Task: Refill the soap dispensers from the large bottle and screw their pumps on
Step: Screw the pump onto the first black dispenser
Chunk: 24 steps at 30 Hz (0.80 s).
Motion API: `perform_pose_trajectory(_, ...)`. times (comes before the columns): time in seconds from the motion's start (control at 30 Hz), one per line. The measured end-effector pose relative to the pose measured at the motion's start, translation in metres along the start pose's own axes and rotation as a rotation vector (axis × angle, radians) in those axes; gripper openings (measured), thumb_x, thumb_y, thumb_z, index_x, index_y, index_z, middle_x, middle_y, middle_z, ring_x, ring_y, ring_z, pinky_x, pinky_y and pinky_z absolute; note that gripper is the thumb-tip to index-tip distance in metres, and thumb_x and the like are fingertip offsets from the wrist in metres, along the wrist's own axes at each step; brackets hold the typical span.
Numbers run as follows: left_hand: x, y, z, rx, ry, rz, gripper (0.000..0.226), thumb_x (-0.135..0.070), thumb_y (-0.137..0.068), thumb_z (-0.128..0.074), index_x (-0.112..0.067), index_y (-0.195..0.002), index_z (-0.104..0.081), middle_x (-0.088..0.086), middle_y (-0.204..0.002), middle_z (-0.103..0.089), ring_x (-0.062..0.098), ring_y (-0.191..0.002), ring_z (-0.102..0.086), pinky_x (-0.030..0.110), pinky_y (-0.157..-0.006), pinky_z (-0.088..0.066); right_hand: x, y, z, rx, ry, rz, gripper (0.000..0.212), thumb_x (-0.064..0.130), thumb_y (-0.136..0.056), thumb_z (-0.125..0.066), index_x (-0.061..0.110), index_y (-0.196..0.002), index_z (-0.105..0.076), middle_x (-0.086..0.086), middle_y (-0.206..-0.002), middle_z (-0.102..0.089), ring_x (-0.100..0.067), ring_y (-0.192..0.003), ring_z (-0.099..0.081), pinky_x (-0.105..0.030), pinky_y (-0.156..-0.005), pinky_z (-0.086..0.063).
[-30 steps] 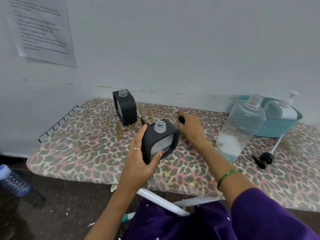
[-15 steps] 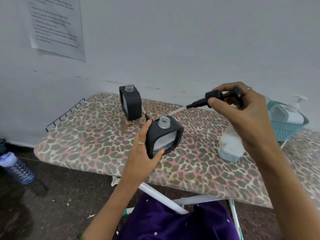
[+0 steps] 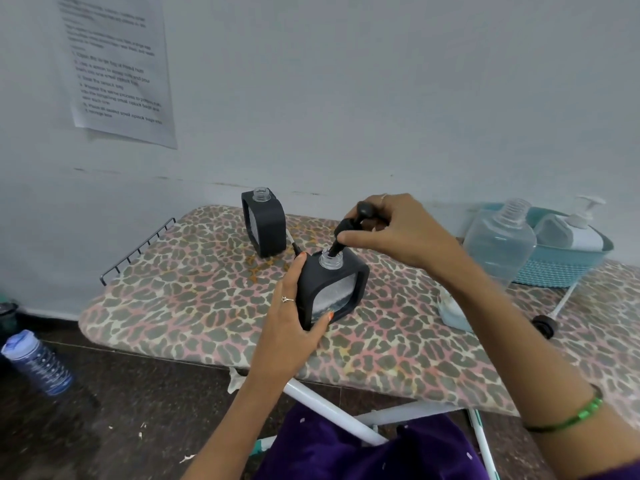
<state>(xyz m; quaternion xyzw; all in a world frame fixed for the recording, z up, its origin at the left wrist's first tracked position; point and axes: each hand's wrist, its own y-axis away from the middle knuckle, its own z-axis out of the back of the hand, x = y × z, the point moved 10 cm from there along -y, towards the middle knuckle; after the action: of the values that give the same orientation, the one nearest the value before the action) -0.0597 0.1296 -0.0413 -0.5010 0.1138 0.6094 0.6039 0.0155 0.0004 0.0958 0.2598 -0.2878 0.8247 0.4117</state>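
- Leopard-print padded bench (image 3: 207, 306): a board on white metal legs, set against a pale wall; it carries all the task's things.
- Large clear plastic refill bottle (image 3: 498, 244): stands uncapped on the bench at right, just in front of a teal woven plastic basket (image 3: 561, 271), which holds a white pump bottle (image 3: 575, 233).
- Near black square soap dispenser (image 3: 332, 289): rests tilted on the bench at centre, its clear threaded neck open upward and foam visible behind its window.
- Far black square soap dispenser (image 3: 265, 223): stands upright near the wall, neck open, no pump on it.
- Left hand (image 3: 291, 327): clamped around the near dispenser's left side, thumb on top, fingertips under the window.
- Right hand (image 3: 398, 233): fingers closed on the black pump head (image 3: 353, 223), held above the near dispenser's neck with its stem entering the opening; the collar is not yet seated.
- Second black pump with white tube (image 3: 547, 323): lies loose on the bench at far right.
- Blue water bottle (image 3: 38, 362): stands on the dark floor at left.
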Motion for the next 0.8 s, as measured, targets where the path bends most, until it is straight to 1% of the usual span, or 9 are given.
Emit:
perform_pose_trajectory(0.07,0.0,0.0,0.0,-0.003,-0.002,0.002,0.096,-0.017,-0.082,-0.075,-0.054,-0.142,-0.009,-0.014,-0.141,-0.032,-0.015,-0.115,-0.032,-0.008,-0.09,-0.024,-0.005,-0.005,-0.016,0.058,0.026,-0.031,0.042,0.038,-0.072,-0.078,0.001,-0.09,-0.067,-0.006,-0.066,-0.052,-0.014,-0.06,-0.046,-0.03,-0.061,-0.036)
perform_pose_trajectory(0.2,0.002,0.0,-0.002,0.014,0.02,0.008,0.097,-0.019,-0.084,-0.073,-0.059,-0.141,-0.005,-0.018,-0.141,-0.029,-0.02,-0.114,-0.035,-0.007,-0.089,-0.029,-0.011,-0.003,-0.035,0.102,0.05,-0.054,0.034,0.036,-0.074,-0.078,0.007,-0.073,-0.06,0.002,-0.059,-0.045,-0.011,-0.055,-0.042,-0.026,-0.057,-0.033)
perform_pose_trajectory(0.3,0.003,0.0,-0.001,0.009,0.017,0.007,0.098,-0.02,-0.084,-0.073,-0.063,-0.139,-0.003,-0.015,-0.144,-0.03,-0.015,-0.118,-0.036,-0.005,-0.091,-0.03,-0.007,0.0,-0.035,0.048,0.036,-0.024,0.037,0.03,-0.075,-0.079,0.018,-0.062,-0.047,0.006,-0.055,-0.041,-0.005,-0.049,-0.037,-0.013,-0.047,-0.03)
perform_pose_trajectory(0.4,0.002,0.001,-0.002,0.009,0.028,-0.009,0.097,-0.018,-0.084,-0.073,-0.061,-0.139,-0.005,-0.019,-0.141,-0.028,-0.027,-0.115,-0.03,-0.006,-0.089,-0.028,-0.009,0.004,-0.034,-0.089,0.022,-0.026,0.047,0.032,-0.072,-0.08,0.019,-0.061,-0.036,0.007,-0.054,-0.038,-0.007,-0.049,-0.034,-0.015,-0.046,-0.03)
perform_pose_trajectory(0.53,0.001,0.0,-0.003,0.02,0.039,-0.022,0.097,-0.017,-0.085,-0.072,-0.056,-0.144,-0.005,-0.021,-0.142,-0.026,-0.029,-0.115,-0.029,-0.007,-0.089,-0.028,-0.016,0.006,-0.044,-0.245,0.029,-0.005,0.044,0.044,-0.074,-0.073,0.018,-0.067,-0.039,0.004,-0.06,-0.042,-0.01,-0.054,-0.038,-0.023,-0.053,-0.031)
perform_pose_trajectory(0.57,0.001,0.001,-0.003,0.02,0.035,-0.025,0.097,-0.018,-0.085,-0.072,-0.057,-0.144,-0.004,-0.021,-0.142,-0.025,-0.028,-0.116,-0.029,-0.006,-0.091,-0.027,-0.015,0.008,-0.046,-0.258,0.02,0.023,0.041,0.047,-0.075,-0.072,0.021,-0.07,-0.041,0.006,-0.063,-0.043,-0.006,-0.057,-0.039,-0.019,-0.054,-0.03)
perform_pose_trajectory(0.63,0.0,0.002,-0.003,0.012,0.025,-0.037,0.098,-0.017,-0.085,-0.072,-0.056,-0.143,-0.004,-0.022,-0.14,-0.026,-0.031,-0.114,-0.027,-0.008,-0.09,-0.026,-0.011,0.013,-0.048,-0.244,-0.035,0.076,0.03,0.049,-0.078,-0.07,0.029,-0.089,-0.05,0.013,-0.082,-0.051,0.007,-0.077,-0.047,-0.011,-0.062,-0.035)
perform_pose_trajectory(0.7,-0.002,0.002,-0.002,0.004,0.021,-0.044,0.095,-0.016,-0.084,-0.073,-0.051,-0.143,-0.007,-0.02,-0.137,-0.028,-0.033,-0.111,-0.026,-0.009,-0.088,-0.025,-0.011,0.018,-0.051,-0.161,-0.187,0.106,0.03,0.037,-0.085,-0.067,0.033,-0.11,-0.053,0.015,-0.105,-0.057,0.016,-0.096,-0.046,-0.002,-0.076,-0.036)
perform_pose_trajectory(0.8,-0.002,0.002,-0.002,0.002,0.002,-0.06,0.095,-0.018,-0.084,-0.073,-0.051,-0.143,-0.006,-0.019,-0.139,-0.026,-0.033,-0.112,-0.025,-0.008,-0.088,-0.026,-0.021,0.023,-0.058,-0.038,-0.342,0.09,0.031,0.018,-0.09,-0.062,0.025,-0.12,-0.06,0.009,-0.114,-0.065,0.003,-0.107,-0.057,-0.011,-0.087,-0.044)
